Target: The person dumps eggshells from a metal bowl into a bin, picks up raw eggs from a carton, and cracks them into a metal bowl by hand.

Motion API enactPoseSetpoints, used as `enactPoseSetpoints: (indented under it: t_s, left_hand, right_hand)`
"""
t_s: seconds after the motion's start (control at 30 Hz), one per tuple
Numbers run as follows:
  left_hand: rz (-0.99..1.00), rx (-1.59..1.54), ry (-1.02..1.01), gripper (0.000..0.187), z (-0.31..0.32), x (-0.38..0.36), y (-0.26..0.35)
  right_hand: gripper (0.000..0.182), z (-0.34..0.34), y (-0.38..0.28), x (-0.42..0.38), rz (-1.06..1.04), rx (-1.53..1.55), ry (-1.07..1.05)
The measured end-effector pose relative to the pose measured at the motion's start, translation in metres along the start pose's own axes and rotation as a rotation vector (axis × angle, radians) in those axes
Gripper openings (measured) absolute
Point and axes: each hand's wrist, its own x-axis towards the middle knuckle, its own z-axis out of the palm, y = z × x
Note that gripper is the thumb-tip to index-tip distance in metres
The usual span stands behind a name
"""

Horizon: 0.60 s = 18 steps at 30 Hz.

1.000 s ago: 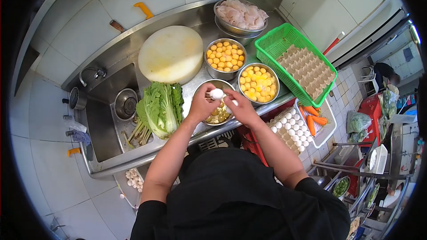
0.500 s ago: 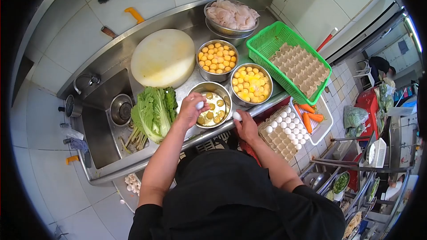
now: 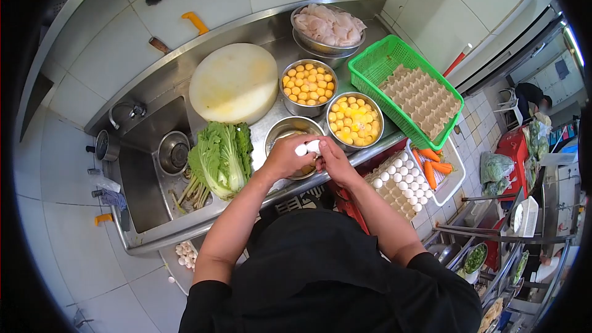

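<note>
Over the near steel bowl (image 3: 271, 136), my left hand (image 3: 287, 156) and my right hand (image 3: 333, 161) are together. A white egg (image 3: 301, 150) is in the fingers of my left hand, and another white egg (image 3: 313, 147) is in those of my right hand; the two eggs meet or nearly meet. My hands cover most of that bowl. Beyond it stand two steel bowls of yolks, one at the back (image 3: 308, 85) and one at the right (image 3: 354, 121). To the lower right, a cardboard tray (image 3: 393, 197) carries several white eggs.
Leafy greens (image 3: 221, 160) lie beside the sink (image 3: 143, 194). Behind are a round white board (image 3: 233, 83) and a bowl of pale meat slices (image 3: 329, 25). A green basket (image 3: 377, 63) with empty egg trays and a white basket of carrots (image 3: 430, 169) are at the right. Another person bends far right.
My hands have come together over the near bowl, each with an egg. Before, they were apart, left over the bowl and right at its right side. The view has shifted slightly.
</note>
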Motion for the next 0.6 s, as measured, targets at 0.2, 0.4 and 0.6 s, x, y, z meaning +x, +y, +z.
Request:
enactPoseSetpoints:
  t_s: [0.2, 0.4, 0.6]
  left_hand:
    - [0.092, 0.016, 0.159, 0.037, -0.001, -0.008, -0.023]
    - [0.073, 0.047, 0.2, 0.038, -0.012, -0.013, -0.031]
    - [0.092, 0.105, 0.287, 0.044, 0.0, -0.014, -0.029]
  right_hand:
    - [0.04, 0.008, -0.006, 0.009, -0.112, -0.397, -0.104]
    - [0.043, 0.004, -0.014, 0.022, -0.511, -0.906, -0.18]
    - [0.052, 0.02, -0.018, 0.017, -0.383, -0.936, -0.102]
